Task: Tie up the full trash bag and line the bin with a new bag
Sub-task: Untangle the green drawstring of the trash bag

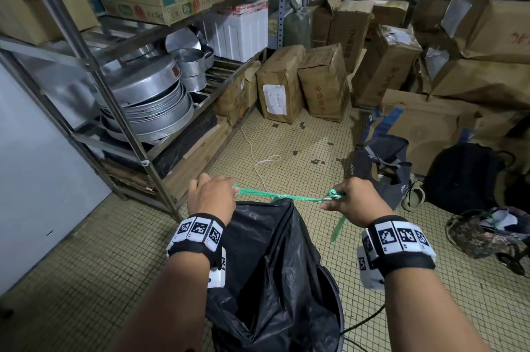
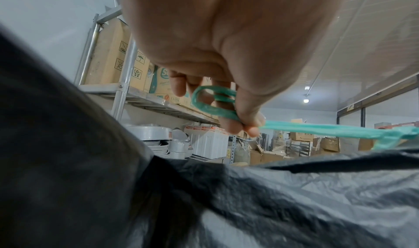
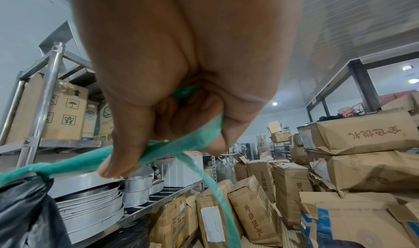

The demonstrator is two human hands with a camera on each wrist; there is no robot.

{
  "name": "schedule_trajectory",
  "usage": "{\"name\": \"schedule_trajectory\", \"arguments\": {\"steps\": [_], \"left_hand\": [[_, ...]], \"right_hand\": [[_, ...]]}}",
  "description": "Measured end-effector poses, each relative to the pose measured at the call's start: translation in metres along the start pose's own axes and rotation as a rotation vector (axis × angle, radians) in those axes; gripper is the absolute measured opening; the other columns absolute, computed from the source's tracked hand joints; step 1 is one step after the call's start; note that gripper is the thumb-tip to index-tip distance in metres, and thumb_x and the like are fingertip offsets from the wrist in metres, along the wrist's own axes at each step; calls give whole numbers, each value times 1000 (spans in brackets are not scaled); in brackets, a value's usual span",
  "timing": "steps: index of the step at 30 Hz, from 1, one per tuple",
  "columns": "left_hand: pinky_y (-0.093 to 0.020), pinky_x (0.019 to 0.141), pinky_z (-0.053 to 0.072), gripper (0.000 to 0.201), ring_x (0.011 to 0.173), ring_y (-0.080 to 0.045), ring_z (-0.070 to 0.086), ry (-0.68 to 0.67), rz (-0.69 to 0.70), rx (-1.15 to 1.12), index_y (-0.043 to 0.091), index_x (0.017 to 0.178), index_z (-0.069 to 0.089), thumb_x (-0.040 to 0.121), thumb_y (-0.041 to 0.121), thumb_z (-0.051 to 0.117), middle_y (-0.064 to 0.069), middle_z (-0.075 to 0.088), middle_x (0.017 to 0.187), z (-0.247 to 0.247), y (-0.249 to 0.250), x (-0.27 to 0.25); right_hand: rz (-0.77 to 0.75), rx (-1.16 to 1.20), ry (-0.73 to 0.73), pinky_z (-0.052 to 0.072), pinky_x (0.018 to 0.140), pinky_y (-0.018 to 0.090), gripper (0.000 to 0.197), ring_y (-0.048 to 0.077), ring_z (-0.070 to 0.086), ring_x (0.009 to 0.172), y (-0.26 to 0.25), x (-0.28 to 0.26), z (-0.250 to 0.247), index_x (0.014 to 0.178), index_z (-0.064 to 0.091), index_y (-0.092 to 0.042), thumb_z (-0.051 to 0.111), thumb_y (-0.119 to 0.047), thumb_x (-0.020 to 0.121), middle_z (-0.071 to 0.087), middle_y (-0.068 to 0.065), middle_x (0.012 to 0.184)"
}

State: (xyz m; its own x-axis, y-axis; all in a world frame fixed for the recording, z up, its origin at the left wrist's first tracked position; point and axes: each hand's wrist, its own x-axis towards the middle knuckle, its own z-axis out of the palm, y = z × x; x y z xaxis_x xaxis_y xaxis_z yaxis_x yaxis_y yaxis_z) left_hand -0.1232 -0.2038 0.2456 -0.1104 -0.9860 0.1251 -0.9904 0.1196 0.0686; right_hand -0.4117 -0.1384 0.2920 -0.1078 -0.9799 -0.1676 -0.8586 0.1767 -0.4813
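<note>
A full black trash bag (image 1: 269, 259) stands in a dark round bin (image 1: 335, 320) at the bottom centre. A green drawstring (image 1: 286, 196) stretches taut across its gathered top, knotted at the middle. My left hand (image 1: 210, 196) pinches the drawstring's left end, which loops round its fingers (image 2: 229, 124) as a green loop (image 2: 204, 101). My right hand (image 1: 354, 199) grips the right end in a fist; a loose green tail (image 1: 338, 226) hangs below it. In the right wrist view the drawstring (image 3: 181, 148) runs through curled fingers (image 3: 122, 165) toward the bag (image 3: 25, 207).
A steel shelf rack (image 1: 134, 136) with stacked metal pans (image 1: 152, 102) stands at the left. Cardboard boxes (image 1: 324, 84) crowd the back and right. A dark tote bag (image 1: 381, 168), a black backpack (image 1: 461, 176) and a white cord (image 1: 258, 159) lie on the tiled floor.
</note>
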Motion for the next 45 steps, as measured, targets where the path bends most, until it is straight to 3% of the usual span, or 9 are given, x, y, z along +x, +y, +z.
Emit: {"name": "schedule_trajectory", "arguments": {"steps": [10, 15, 21, 25, 27, 31, 35, 39, 45], "left_hand": [[-32, 70, 8, 23, 85, -11, 29, 64, 26, -47, 33, 89, 63, 100, 44, 46, 17, 41, 79, -1, -6, 2], [-35, 76, 45, 29, 86, -19, 59, 34, 96, -551, 23, 97, 73, 103, 37, 48, 7, 62, 87, -7, -15, 12], [-28, 70, 54, 30, 73, -4, 67, 199, 86, -909, 37, 88, 70, 100, 50, 45, 21, 71, 82, -51, -1, 27], [-25, 66, 57, 32, 76, -12, 71, 232, 110, -1153, 36, 86, 69, 97, 56, 47, 12, 74, 83, -85, 18, 31], [-22, 61, 56, 34, 71, -17, 73, 225, 146, -1236, 29, 85, 68, 100, 52, 48, 3, 74, 80, -100, 27, 32], [-31, 60, 55, 36, 58, -21, 63, 123, 307, -1322, 22, 83, 62, 104, 46, 46, -1, 62, 63, -123, 44, 31], [-40, 65, 45, 37, 59, -18, 46, -19, 357, -1301, 17, 85, 60, 104, 44, 45, 8, 42, 58, -130, 64, 27], [-30, 82, 55, 25, 77, -11, 66, -47, 434, -1204, 18, 107, 72, 104, 32, 51, 9, 65, 74, -133, 77, 24], [-56, 92, 54, 18, 94, -33, 71, -143, 481, -1213, 8, 105, 77, 95, 20, 68, -11, 76, 93, -141, 82, 26]], "right_hand": [[-28, 44, -7, 36, 57, 12, 43, 1, 52, 67, -1, 4, 9, 101, 74, -7, 81, -41, 76, 57, -11, 73], [-69, 274, 73, 48, 64, 18, 45, 10, 61, 78, -5, -2, -8, 114, 64, -27, 84, -37, 74, 65, -3, 88], [-230, 678, 267, 40, 61, 27, 11, 1, 49, 57, -21, 4, -36, 96, 66, -18, 65, -28, 94, 56, -14, 70], [-314, 1053, 274, 24, 50, 29, 27, 13, 28, 53, -42, 5, -46, 90, 62, -8, 47, -25, 104, 35, 2, 63], [-367, 1134, 278, 30, 52, 30, 31, 17, 32, 54, -54, 3, -51, 87, 58, -10, 41, -28, 106, 39, 8, 65], [-435, 1143, 200, 53, 63, 52, 32, 22, 44, 56, -73, -1, -57, 90, 52, -12, 39, -37, 106, 48, 12, 66], [-436, 1063, 162, 55, 70, 67, 36, 24, 48, 61, -88, -7, -60, 94, 53, -5, 40, -37, 105, 46, 16, 72], [-518, 709, 297, 56, 76, 52, 37, 26, 53, 74, -95, -8, -70, 88, 58, -7, 38, -33, 106, 52, 15, 78], [-514, 318, 415, 41, 64, 21, 38, 10, 54, 72, -95, -4, -84, 81, 57, -17, 41, -41, 104, 57, 0, 73]]}}
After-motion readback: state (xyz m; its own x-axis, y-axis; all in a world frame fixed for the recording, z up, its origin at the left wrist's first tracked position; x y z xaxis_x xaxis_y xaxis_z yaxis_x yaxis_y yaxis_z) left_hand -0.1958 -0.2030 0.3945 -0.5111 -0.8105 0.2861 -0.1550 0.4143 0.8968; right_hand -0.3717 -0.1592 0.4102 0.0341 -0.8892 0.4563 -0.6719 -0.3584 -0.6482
